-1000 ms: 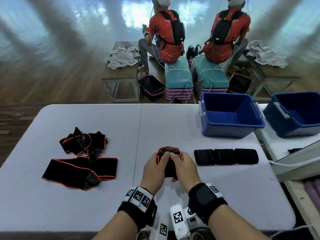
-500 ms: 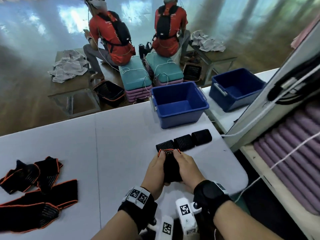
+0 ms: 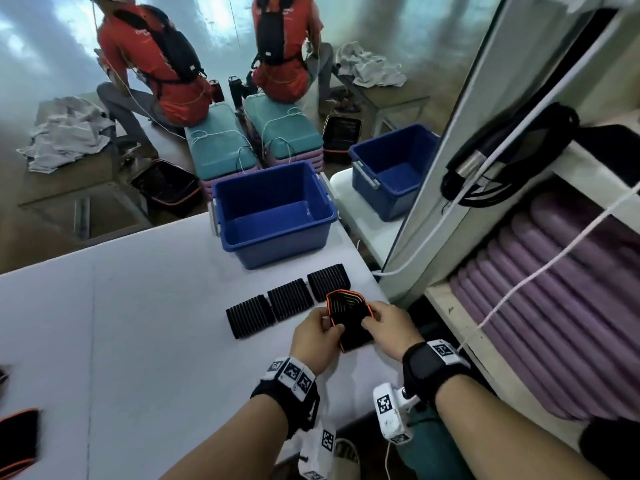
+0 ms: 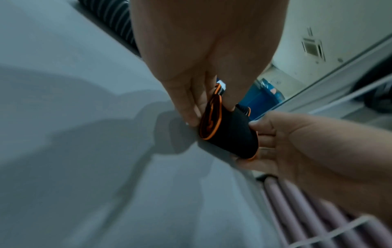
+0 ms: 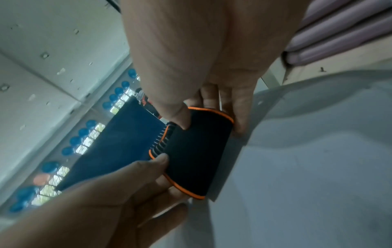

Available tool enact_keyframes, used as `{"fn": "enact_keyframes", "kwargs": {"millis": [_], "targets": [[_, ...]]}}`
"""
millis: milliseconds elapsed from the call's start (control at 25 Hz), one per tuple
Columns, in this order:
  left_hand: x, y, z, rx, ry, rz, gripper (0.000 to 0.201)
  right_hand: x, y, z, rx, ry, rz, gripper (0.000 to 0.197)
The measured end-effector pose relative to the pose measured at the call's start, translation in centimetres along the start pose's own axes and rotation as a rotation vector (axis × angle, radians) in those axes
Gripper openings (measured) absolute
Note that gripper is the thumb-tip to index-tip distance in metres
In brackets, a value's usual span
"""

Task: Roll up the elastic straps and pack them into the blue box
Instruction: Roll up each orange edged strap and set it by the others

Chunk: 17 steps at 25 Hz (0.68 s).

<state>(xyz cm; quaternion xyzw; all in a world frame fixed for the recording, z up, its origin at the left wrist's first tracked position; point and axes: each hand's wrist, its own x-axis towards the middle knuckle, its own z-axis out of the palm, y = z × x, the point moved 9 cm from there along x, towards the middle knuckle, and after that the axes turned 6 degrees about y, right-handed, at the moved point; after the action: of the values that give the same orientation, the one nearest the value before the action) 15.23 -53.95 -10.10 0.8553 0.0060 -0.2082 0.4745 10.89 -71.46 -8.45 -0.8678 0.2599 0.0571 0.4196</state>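
A rolled black strap with orange trim [image 3: 348, 317] is held between both hands near the table's right edge. My left hand [image 3: 317, 336] pinches its left end, fingers and thumb on the roll [image 4: 227, 132]. My right hand [image 3: 386, 325] grips the other end, thumb on top of the roll [image 5: 197, 151]. Three rolled black ribbed straps [image 3: 289, 299] lie in a row just beyond the hands. The empty blue box [image 3: 273, 211] stands further back on the table. Unrolled straps [image 3: 17, 441] show at the far left edge.
The white table [image 3: 138, 341] ends just right of my hands, beside a white shelf with purple mats [image 3: 554, 306]. A mirror behind reflects a second blue box [image 3: 391, 168]. A person in red sits on teal steps [image 3: 218, 147] beyond the table.
Both hands have carried the rolled strap to the right, past the row of three rolls toward the table's right edge. The head view has swung right as well.
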Motion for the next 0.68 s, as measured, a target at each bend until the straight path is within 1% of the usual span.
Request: {"fn": "enact_keyframes", "kwargs": {"millis": [80,160,200,280,320,400,480,560,680], "targets": [[0.7,0.0,0.2,0.151,0.030,0.062,0.026,0.5,0.0,0.1,-0.122,-0.016,-0.043,0.021],[1.0,0.2,0.2,0.249,0.034,0.098,0.025,0.8,-0.6,-0.2,-0.247,0.020,-0.074,0.023],[1.1,0.3,0.0,0.277,0.033,0.106,0.027,0.8,-1.1,-0.6,-0.270,0.057,-0.084,0.026],[1.0,0.0,-1.5,0.251,0.035,0.082,0.032,0.4,-3.1,-1.4,-0.269,0.145,-0.139,0.029],[0.8,-0.5,-2.9,0.211,0.042,0.059,0.033,0.1,-4.6,-1.3,-0.271,0.174,-0.188,0.026],[0.2,-1.8,-6.8,0.167,0.075,0.040,0.028,-0.4,-8.2,0.1,-0.273,0.171,-0.272,0.018],[-0.6,-3.5,-11.5,0.173,0.121,0.033,0.019,-0.8,-11.6,3.0,-0.257,0.101,-0.331,0.010],[-2.0,-6.8,-17.9,0.149,0.220,-0.012,0.014,-1.8,-15.8,8.0,-0.267,0.003,-0.397,0.008],[-5.3,-12.8,-28.3,0.107,0.424,-0.106,0.012,-4.2,-21.9,16.6,-0.318,-0.122,-0.483,0.011]]}}
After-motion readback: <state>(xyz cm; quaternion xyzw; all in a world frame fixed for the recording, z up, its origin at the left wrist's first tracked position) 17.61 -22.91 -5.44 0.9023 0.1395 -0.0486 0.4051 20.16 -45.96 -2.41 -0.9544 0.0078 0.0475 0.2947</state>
